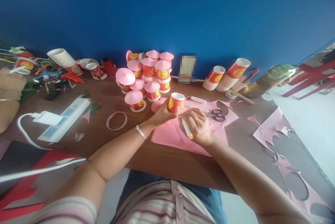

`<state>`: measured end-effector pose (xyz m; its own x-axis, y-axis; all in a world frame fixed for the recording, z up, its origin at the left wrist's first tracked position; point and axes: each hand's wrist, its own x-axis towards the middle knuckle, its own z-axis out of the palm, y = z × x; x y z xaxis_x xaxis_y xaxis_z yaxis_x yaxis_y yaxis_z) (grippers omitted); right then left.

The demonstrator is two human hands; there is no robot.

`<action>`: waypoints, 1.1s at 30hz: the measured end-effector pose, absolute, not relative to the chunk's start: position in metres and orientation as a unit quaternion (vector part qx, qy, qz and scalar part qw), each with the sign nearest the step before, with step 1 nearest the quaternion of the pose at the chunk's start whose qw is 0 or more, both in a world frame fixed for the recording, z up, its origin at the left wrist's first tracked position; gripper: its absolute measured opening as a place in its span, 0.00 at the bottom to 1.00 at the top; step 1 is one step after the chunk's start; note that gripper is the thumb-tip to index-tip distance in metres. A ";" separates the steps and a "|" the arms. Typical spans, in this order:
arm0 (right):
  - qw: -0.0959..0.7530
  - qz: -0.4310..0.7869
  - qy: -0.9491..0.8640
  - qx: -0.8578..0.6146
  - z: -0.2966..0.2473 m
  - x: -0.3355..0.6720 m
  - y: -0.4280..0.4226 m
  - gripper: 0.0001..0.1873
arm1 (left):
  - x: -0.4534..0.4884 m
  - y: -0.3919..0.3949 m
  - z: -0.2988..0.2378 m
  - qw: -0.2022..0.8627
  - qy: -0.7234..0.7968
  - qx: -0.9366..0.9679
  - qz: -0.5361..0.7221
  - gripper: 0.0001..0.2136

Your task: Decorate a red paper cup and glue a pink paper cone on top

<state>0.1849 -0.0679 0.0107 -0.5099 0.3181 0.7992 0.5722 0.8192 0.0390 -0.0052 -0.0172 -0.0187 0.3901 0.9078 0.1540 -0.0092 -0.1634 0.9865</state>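
Observation:
My left hand [163, 114] is closed around a red paper cup [172, 103] with a yellow emblem and a white rim, held upright above pink paper sheets [167, 136]. In my right hand [196, 126] is a slim white pen-like tool [186, 128] with an orange end. Its pale tip meets the cup's side; whether it is a nib or a blade, I cannot tell. Scissors [217, 115] with dark handles lie on the pink paper, right of my right hand. Left of the cup stand several red cups with pink paper cone tops [134, 96].
Stacked paper cups [234, 74], a tape roll [231, 94] and a bottle [269, 81] stand at back right. Pink scraps [272, 126] lie at right. On the left are a power strip [64, 121], a white ring [116, 121] and another person's hand [12, 81] near a cup.

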 end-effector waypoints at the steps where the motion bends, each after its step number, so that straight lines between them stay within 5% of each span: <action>1: 0.420 -0.152 -0.857 -0.259 0.011 0.185 -0.068 0.14 | -0.005 -0.017 -0.019 0.540 0.353 0.638 0.420 0.31; 33: 0.403 -0.143 -0.867 -0.257 0.008 0.185 -0.067 0.12 | -0.003 -0.020 -0.014 0.517 0.358 0.655 0.418 0.27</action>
